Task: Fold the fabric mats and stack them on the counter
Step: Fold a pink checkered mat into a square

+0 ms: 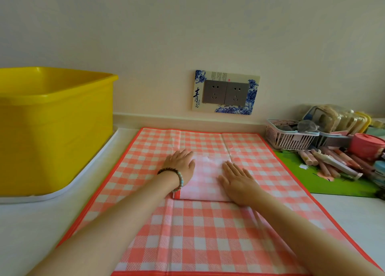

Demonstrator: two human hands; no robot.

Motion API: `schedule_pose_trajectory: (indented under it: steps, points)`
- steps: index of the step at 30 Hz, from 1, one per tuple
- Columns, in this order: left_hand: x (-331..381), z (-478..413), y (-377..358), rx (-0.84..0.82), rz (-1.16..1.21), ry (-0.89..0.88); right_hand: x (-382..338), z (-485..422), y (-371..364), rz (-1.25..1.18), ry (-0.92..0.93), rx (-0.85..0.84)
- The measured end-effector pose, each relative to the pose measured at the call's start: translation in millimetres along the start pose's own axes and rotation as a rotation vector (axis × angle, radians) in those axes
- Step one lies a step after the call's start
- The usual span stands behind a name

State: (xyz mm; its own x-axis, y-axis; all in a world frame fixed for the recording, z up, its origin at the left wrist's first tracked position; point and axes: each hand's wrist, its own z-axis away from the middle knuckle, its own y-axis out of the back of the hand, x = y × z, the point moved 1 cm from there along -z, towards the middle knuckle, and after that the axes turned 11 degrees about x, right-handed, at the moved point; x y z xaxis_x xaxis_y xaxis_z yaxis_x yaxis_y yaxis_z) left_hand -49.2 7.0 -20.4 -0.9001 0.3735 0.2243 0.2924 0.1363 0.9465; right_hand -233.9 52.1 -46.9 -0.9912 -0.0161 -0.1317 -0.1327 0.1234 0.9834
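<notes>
A large pink-and-white checked fabric mat [200, 230] with an orange border lies spread flat on the white counter. On its middle sits a smaller folded mat [205, 180], pale pink side up. My left hand [181, 165], with a bead bracelet on the wrist, presses flat on the folded mat's left edge. My right hand [237, 182] lies flat with straight fingers on its right edge. Both hands hold nothing.
A big yellow plastic tub [54, 129] stands on a white tray at the left. At the right lie a green mat [333, 182], a pink wire basket [289, 136], several pens and small containers. A double wall socket [226, 92] is on the wall behind.
</notes>
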Motion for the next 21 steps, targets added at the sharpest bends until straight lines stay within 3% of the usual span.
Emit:
schedule_pose_trajectory:
  steps: [8, 15, 21]
  points:
    - [-9.4, -6.0, -21.4, -0.079, -0.044, 0.075, -5.2, -13.0, 6.8, -0.044, 0.021, -0.016]
    - [-11.9, -10.1, -24.8, -0.042, -0.062, 0.061, -54.3, -62.5, -3.8, -0.07, 0.216, 0.06]
    - [-11.7, -10.9, -27.7, -0.049, -0.085, 0.074, -35.6, -60.1, -14.5, -0.079, 0.186, 0.071]
